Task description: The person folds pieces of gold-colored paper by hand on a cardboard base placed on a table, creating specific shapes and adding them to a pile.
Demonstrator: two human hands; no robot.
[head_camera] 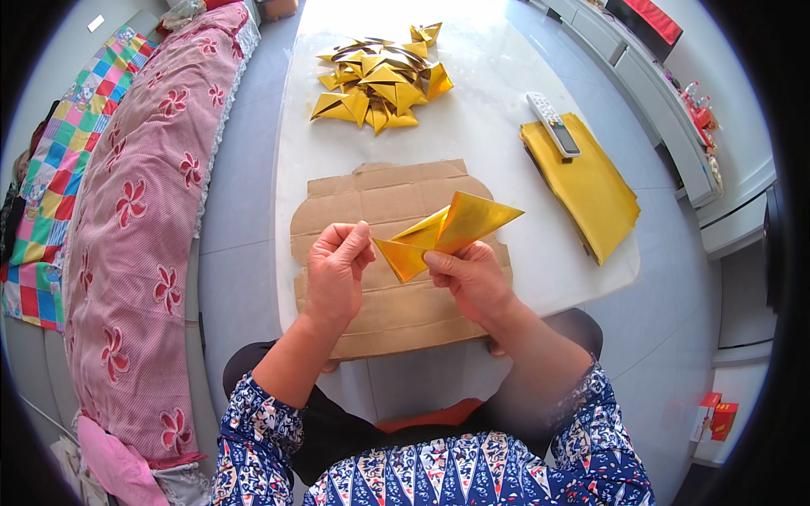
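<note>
My right hand [471, 278] pinches a partly folded sheet of gold foil paper [455, 228] between thumb and fingers, over a flattened piece of brown cardboard [398, 316]. Just left of the folded paper is my left hand [338, 265], its fingers curled and thumb against the index finger; it does not visibly hold the paper. Folded gold paper pieces [386, 82] lie heaped towards the far side of the white table [493, 145]. On the right, a stack of flat gold paper sheets [588, 196] has a white remote control [554, 123] resting on it.
The cardboard reaches over the table's near edge, above my knees. Left of the table stands a long sofa with a pink flowered cover [139, 221]. A grey-white cabinet [658, 107] runs along the right wall, with small bottles and other items on top.
</note>
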